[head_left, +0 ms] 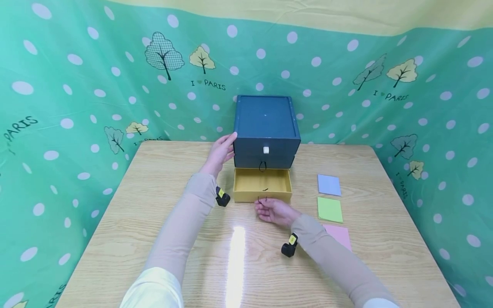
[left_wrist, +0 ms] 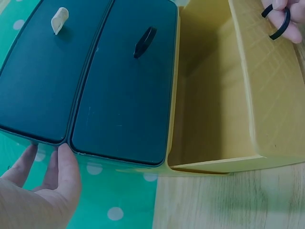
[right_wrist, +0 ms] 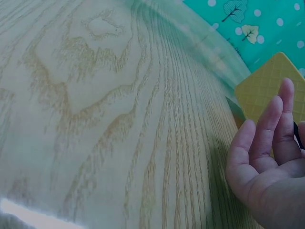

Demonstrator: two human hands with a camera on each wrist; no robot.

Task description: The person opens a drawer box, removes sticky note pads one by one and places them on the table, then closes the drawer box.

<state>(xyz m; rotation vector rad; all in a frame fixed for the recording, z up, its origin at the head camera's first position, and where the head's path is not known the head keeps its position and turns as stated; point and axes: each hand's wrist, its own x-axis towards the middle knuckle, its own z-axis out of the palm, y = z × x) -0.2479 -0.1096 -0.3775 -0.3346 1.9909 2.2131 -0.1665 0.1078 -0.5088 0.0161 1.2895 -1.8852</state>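
A small dark blue drawer cabinet (head_left: 265,117) stands toward the back of the table. Its yellow bottom drawer (head_left: 262,196) is pulled out, and the inside shows bare. My left hand (head_left: 220,155) touches the cabinet's left side with fairly straight fingers, also seen at the edge of the blue drawer fronts (left_wrist: 119,95) in the left wrist view. At the yellow drawer's front, my right hand (head_left: 276,211) pinches its black loop handle (left_wrist: 286,24). In the right wrist view the palm hides most of that loop.
Blue (head_left: 329,185), green (head_left: 329,209) and pink (head_left: 339,235) square paper pads lie in a column on the right of the wooden table (head_left: 154,214). A green dotted curtain (head_left: 115,85) hangs behind the cabinet and along both sides.
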